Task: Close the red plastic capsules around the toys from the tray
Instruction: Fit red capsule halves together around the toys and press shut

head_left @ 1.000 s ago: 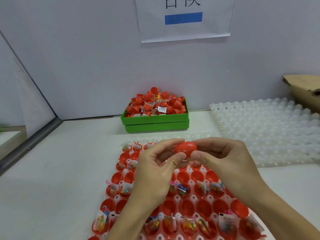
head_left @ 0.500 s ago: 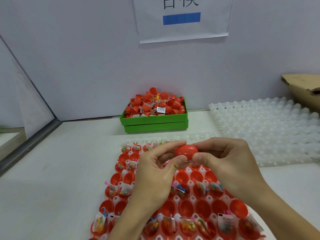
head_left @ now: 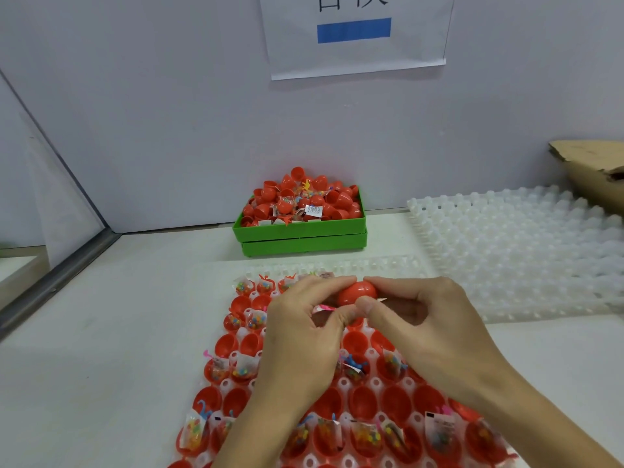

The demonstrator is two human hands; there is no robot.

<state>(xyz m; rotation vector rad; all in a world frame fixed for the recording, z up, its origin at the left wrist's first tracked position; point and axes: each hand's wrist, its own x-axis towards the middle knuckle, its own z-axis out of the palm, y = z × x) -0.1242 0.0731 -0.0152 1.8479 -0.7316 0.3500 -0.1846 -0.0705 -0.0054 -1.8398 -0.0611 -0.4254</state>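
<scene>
Both forearms were bare to the frame's lower edge; no sleeves, gloves, watch or rings seen. Left hand (head_left: 297, 336) and right hand (head_left: 429, 322) showed short, unpainted nails. Fingers slender, knuckles lightly creased.

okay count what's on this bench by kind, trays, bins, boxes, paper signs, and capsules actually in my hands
White dimpled trays: 2 (one bare, one under the red halves)
Green bin: 1
Cardboard box: 1
Paper sign: 1
Capsule held by both hands: 1
Total: 6
</scene>
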